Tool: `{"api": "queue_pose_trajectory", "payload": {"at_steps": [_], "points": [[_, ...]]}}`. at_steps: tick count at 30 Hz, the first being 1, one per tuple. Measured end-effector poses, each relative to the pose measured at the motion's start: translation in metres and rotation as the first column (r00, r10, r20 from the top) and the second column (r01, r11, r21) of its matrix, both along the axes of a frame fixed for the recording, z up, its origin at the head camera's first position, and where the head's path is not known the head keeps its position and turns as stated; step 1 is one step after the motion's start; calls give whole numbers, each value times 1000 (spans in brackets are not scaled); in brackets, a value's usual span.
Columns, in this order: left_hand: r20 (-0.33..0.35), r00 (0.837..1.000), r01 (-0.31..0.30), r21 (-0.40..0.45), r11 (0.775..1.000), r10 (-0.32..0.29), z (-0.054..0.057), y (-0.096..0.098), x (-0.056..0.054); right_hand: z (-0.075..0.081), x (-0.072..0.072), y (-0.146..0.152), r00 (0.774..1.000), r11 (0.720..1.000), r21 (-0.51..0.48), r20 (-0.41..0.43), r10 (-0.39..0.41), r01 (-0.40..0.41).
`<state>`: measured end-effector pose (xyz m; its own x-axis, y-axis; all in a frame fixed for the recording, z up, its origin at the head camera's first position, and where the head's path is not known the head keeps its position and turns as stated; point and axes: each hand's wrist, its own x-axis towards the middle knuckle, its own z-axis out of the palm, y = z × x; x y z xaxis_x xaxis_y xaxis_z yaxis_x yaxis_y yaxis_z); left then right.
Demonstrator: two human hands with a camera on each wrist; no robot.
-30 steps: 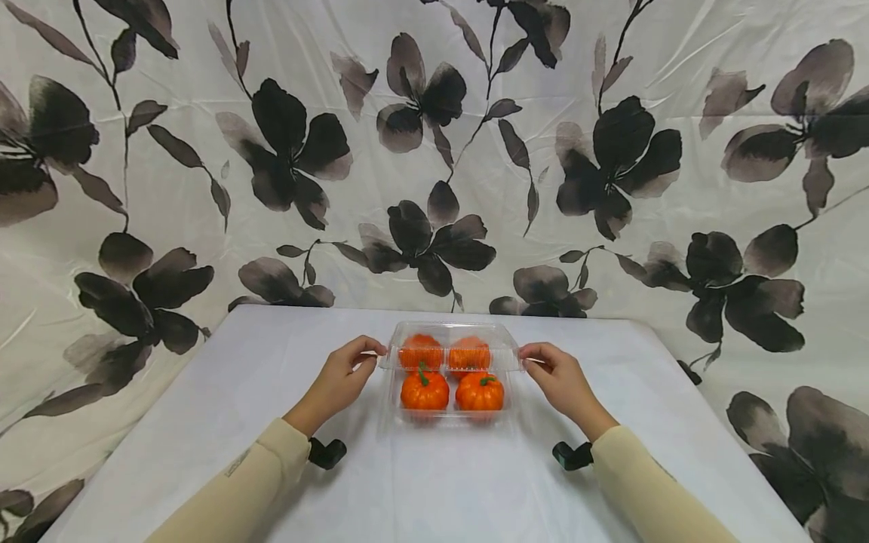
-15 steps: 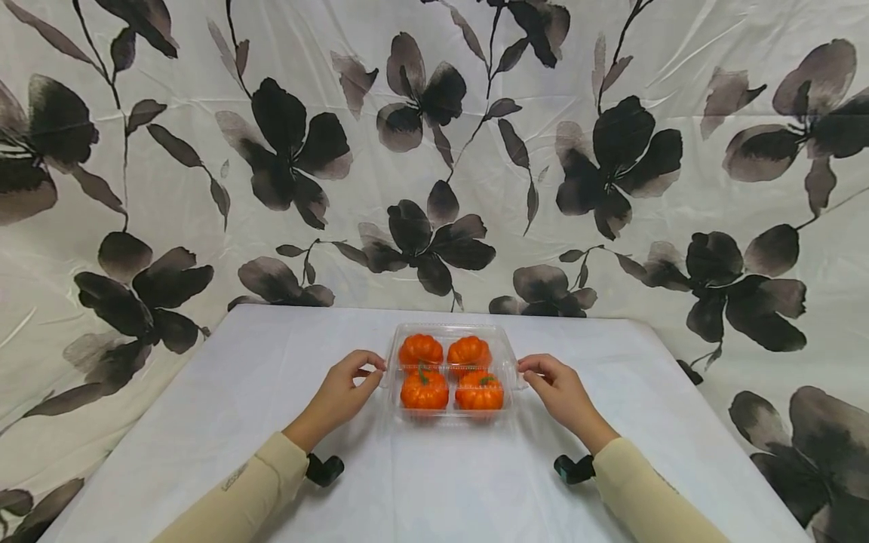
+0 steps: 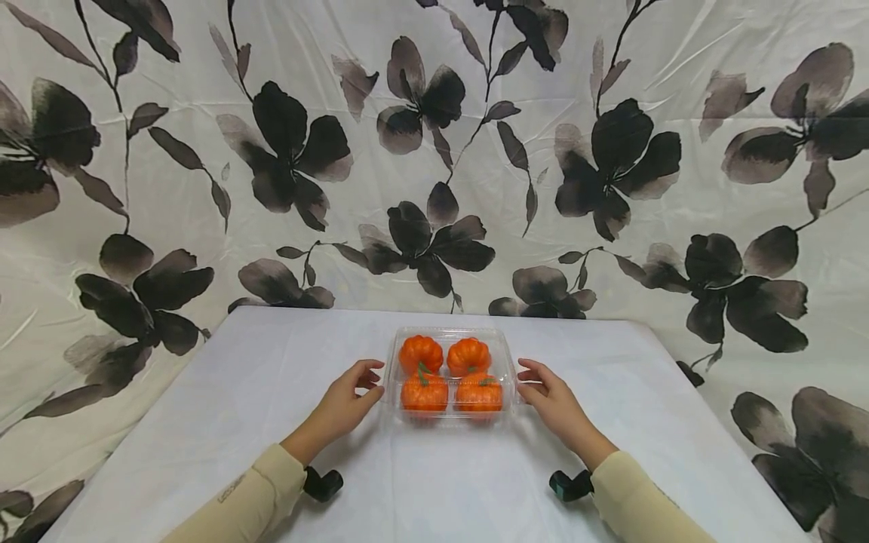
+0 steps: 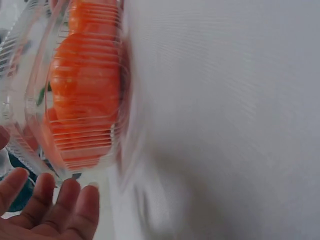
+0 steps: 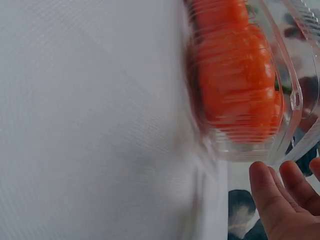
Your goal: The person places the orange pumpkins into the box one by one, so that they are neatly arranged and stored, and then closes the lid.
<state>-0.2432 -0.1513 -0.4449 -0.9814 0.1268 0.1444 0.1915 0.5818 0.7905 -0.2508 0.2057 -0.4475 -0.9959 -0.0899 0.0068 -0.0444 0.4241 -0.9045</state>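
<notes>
A clear plastic clamshell box (image 3: pixel 511 360) stands on the table, its transparent lid (image 4: pixel 31 95) lying over several small orange pumpkins (image 3: pixel 479 394). Green stems show on some of them. At the box's left side is my left hand (image 3: pixel 344 401), fingers loosely bent and parted, thumb close to the lid's edge. My right hand (image 3: pixel 553 397) mirrors it at the right side, with its fingers spread beside the ribbed wall (image 5: pixel 235 85). Neither hand grips the box; whether a thumb touches the rim cannot be told.
A white cloth covers the table (image 3: pixel 434 483), whose far edge runs just behind the box. Beyond it hangs a pale curtain (image 3: pixel 516 188) with dark flowers. Black wrist devices (image 3: pixel 323 484) sit below both hands.
The lid has come down from a raised position over the front pumpkins. Both hands have moved slightly toward the person with it, and their fingers have loosened from its edges.
</notes>
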Motion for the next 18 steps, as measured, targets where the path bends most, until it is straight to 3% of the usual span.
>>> {"api": "queue_pose_trajectory", "payload": {"at_steps": [4,11,18], "points": [[104,994,10,80,997,-18,0,-1,-1,-1,4,-2,1000,1000,0,19,5,-5],[279,958,19,182,983,-70,-2,-1,-1,-2,7,-3,997,1000,-30,73,9,-7],[324,935,53,268,962,-142,-3,-1,1,-5,9,-2,994,998,-49,99,40,-35]]}}
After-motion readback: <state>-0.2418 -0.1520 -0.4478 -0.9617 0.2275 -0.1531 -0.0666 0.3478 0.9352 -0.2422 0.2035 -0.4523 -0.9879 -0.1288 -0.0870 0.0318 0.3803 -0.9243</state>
